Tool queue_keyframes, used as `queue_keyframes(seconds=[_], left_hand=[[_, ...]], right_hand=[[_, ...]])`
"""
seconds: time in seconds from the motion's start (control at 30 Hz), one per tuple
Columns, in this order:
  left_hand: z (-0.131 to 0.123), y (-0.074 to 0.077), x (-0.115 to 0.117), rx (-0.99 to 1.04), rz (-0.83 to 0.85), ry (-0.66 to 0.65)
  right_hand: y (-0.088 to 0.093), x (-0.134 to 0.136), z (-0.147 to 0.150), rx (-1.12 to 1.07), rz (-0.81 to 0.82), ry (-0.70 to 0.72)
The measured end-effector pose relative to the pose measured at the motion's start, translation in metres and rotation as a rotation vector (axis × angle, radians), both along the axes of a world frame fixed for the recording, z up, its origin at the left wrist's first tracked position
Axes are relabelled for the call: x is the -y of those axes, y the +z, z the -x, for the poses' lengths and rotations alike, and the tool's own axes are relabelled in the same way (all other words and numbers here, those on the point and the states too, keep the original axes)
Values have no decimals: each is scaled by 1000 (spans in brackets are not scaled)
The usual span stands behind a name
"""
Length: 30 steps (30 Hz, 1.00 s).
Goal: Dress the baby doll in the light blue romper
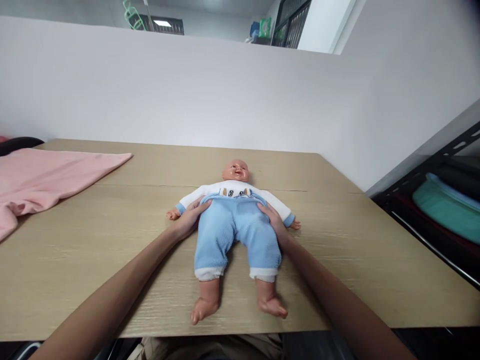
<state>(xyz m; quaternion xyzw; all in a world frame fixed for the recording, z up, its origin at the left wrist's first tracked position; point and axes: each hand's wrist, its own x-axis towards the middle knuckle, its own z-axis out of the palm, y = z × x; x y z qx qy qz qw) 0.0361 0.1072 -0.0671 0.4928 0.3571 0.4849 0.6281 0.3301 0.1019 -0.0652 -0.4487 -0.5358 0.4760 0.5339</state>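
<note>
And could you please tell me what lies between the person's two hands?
In the head view, the blue pants of the doll lie between the left hand and the right hand, one hand against each side of them.

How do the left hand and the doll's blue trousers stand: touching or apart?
Touching. The head view shows the left hand at the side of the blue trousers, its thumb resting on the fabric near the waistband.
</note>
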Motion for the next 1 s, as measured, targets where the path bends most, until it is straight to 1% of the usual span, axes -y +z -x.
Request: queue_keyframes(seconds=[0.1, 0.2, 0.27, 0.3, 0.37, 0.47, 0.53, 0.63, 0.73, 0.8, 0.87, 1.0], left_hand=[[6, 11, 2, -139, -112, 12], [10, 31, 0, -236, -213, -18], [9, 44, -6, -319, -282, -61], [8, 49, -10, -354, -294, -83], [6, 53, -19, -400, -249, -125], [8, 48, -29, -525, -176, -187], [13, 39, -30, -631, -215, -196], [23, 25, -24, -738, -319, -175], [35, 14, -18, -804, -325, -184], [40, 9, -17, -799, -283, -193], [40, 6, -17, -747, -245, -186], [25, 1, -16, -540, -202, -68]], right_hand=[[12, 11, -2, 149, -114, 6], [30, 15, 0, 287, -243, -2], [41, 9, 5, 399, -313, 16], [44, 3, 9, 444, -319, 34], [47, -13, 14, 482, -270, 68], [41, -33, 14, 456, -151, 82], [34, -38, 7, 450, -109, 94], [25, -28, -10, 441, -66, 133], [19, -10, -27, 409, -2, 149], [14, 1, -35, 361, 51, 149], [8, 7, -36, 254, 114, 124], [-6, 7, -26, -11, 199, 51]])
